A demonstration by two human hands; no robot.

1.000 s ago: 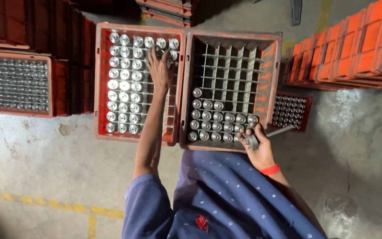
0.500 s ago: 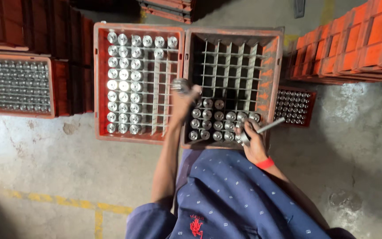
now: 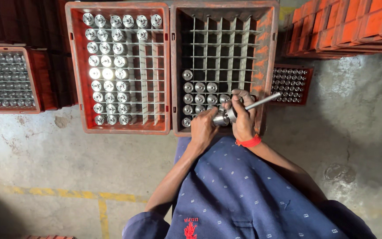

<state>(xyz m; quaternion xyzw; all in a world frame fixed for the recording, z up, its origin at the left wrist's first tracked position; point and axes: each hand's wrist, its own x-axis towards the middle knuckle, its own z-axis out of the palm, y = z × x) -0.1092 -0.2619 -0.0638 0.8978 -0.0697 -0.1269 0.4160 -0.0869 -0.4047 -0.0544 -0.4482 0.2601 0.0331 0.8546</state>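
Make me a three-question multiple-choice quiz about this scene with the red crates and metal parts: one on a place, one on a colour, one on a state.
1. Where are the person's hands?
A. over the left crate
B. at the near edge of the right crate
C. on the floor

2. What colour is the wristband?
A. red
B. green
C. white

3. How full is the right crate?
A. full
B. empty
C. partly filled

Answers:
1 B: the left hand and right hand meet over the right crate, holding a metal cylinder and rod tool.
2 A: the wristband is red.
3 C: only its near rows hold parts.
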